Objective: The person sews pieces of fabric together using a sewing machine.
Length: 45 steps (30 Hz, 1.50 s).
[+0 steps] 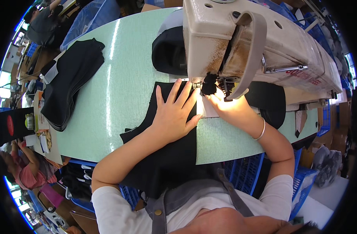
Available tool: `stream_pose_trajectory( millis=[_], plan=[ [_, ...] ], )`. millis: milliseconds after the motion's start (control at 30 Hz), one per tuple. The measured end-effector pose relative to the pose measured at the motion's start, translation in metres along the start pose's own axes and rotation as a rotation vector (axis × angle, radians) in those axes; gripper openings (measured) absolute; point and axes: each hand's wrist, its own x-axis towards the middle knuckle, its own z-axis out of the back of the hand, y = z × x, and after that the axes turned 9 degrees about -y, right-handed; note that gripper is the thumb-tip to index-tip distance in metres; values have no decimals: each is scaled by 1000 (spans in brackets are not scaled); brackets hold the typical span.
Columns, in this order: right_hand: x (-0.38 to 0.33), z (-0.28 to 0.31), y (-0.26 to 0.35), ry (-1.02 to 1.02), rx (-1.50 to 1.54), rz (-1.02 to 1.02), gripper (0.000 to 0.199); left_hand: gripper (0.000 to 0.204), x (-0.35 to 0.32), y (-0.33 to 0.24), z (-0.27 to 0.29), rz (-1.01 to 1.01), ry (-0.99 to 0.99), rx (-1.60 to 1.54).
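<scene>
Under the head of a beige sewing machine (207,46) lies a black fabric piece (163,156), which runs down over the table edge to my lap. My left hand (171,117) rests flat on it with fingers spread, the fingertips close beside the presser foot (197,85). On the other side of the foot is my right hand (232,110), under the bright lamp. Its fingers reach toward the needle area, partly hidden by machine parts and glare. More black fabric (168,50) sits behind the machine head, and another black piece (270,99) is right of my right hand.
A stack of black cut pieces (71,82) lies at the left on the pale green table (127,50). Blue crates (244,171) stand below the table's front edge. Other people (46,25) are at the far left, one near the left table end (52,150).
</scene>
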Motion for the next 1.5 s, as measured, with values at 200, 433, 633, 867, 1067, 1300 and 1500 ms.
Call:
stream_pose_trajectory(
  millis=[200, 433, 633, 867, 1067, 1300, 1500],
  plan=[
    [-5, -2, -1, -30, 229, -207, 21, 72, 0, -2, 2, 4, 56, 33],
    [6, 16, -6, 28, 153, -26, 24, 97, 4, 6, 42, -16, 351, -130],
    [12, 23, -6, 23, 164, 27, 23, 97, 3, 1, 39, -4, 335, -108],
    [7, 27, -4, 152, 112, 19, 15, 93, 1, 3, 32, -20, 316, -63],
    [11, 28, 3, 191, 99, 11, 19, 99, 4, -8, 41, -11, 345, -57],
    [-8, 12, 10, 139, 44, 18, 44, 105, 5, -7, 38, -28, 329, -13],
    [-5, 14, 23, 123, 131, -82, 44, 104, 7, -4, 41, -32, 351, -25]
  ],
)
